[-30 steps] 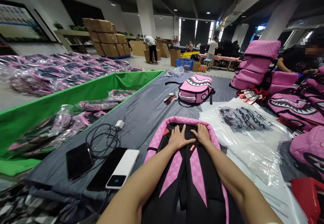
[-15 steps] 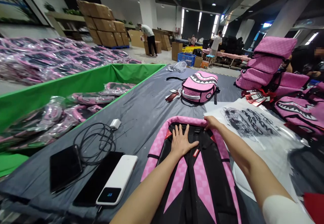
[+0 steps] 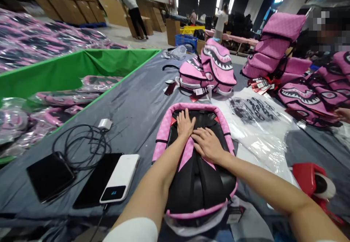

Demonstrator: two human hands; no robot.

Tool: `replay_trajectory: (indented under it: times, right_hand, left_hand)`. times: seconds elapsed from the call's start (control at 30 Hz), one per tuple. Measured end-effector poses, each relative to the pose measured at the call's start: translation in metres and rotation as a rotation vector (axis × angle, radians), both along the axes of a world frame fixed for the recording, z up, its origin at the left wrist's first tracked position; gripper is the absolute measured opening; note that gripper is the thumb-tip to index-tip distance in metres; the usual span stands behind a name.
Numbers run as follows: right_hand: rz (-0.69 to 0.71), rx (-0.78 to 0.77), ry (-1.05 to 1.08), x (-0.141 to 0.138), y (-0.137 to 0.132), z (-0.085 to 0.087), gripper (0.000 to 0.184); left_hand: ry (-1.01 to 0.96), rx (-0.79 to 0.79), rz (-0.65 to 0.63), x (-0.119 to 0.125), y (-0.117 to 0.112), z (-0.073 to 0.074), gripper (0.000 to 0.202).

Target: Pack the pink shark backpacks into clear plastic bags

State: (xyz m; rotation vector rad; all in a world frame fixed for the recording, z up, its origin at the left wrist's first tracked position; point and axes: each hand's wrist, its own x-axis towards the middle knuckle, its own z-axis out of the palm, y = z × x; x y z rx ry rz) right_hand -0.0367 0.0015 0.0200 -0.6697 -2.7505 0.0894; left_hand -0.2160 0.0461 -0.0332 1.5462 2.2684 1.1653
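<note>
A pink and black backpack lies back-side up on the grey table sheet right in front of me. My left hand rests flat on its upper back panel, fingers spread. Beside it my right hand presses flat on the panel's middle, fingers stretched out and touching the left hand. Neither hand holds anything. A printed clear plastic bag lies just right of the backpack.
Two pink shark-mouth backpacks stand further back; more are piled at the right. A power bank, dark phones and a coiled cable lie left. A green bin holds bagged packs. A red tool sits right.
My right hand came back from the backpack's top right edge onto the middle of the panel. A second shark-mouth backpack now stands behind. The view has tilted down and closer.
</note>
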Motion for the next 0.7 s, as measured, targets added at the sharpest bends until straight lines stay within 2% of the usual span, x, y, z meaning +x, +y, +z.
replay_trajectory:
  times: [0.1,0.17,0.23,0.3,0.37,0.4,0.47,0.6,0.67,0.7]
  right_hand:
    - [-0.198,-0.028,-0.118,-0.011,0.005,-0.021,0.041]
    - [-0.230,-0.043,-0.168,-0.016,0.014,-0.033,0.045]
    - [-0.220,-0.051,-0.175,-0.018,0.018,-0.042,0.047]
    - [-0.223,-0.045,-0.146,-0.019,0.017,-0.047,0.046]
    - [-0.237,-0.027,-0.111,-0.019,0.013,-0.049,0.046]
    - [-0.243,-0.019,-0.100,-0.020,0.012,-0.049,0.046]
    - [-0.249,-0.012,-0.093,-0.020,0.011,-0.049,0.047]
    - [-0.282,-0.033,-0.027,-0.018,0.008,-0.038,0.043]
    - [-0.190,-0.055,0.034,-0.014,-0.003,-0.023,0.037]
    - [-0.063,-0.066,0.045,-0.010,-0.012,-0.015,0.034]
  left_hand:
    - [-0.008,0.029,-0.095,-0.001,-0.017,0.014,0.047]
    - [0.003,0.028,-0.265,0.007,-0.050,0.026,0.034]
    - [0.028,0.009,-0.538,0.020,-0.096,0.038,0.017]
    - [0.116,-0.014,-0.891,0.035,-0.141,0.045,0.025]
    - [0.247,0.013,-1.083,0.045,-0.170,0.045,0.028]
    - [0.307,0.039,-1.126,0.048,-0.176,0.041,0.027]
    - [0.401,0.075,-1.131,0.052,-0.175,0.027,0.023]
    - [0.533,-0.023,-1.073,0.055,-0.160,-0.004,0.022]
    - [0.514,-0.075,-1.021,0.057,-0.158,-0.011,0.017]
    - [0.474,-0.083,-0.953,0.058,-0.158,-0.013,0.015]
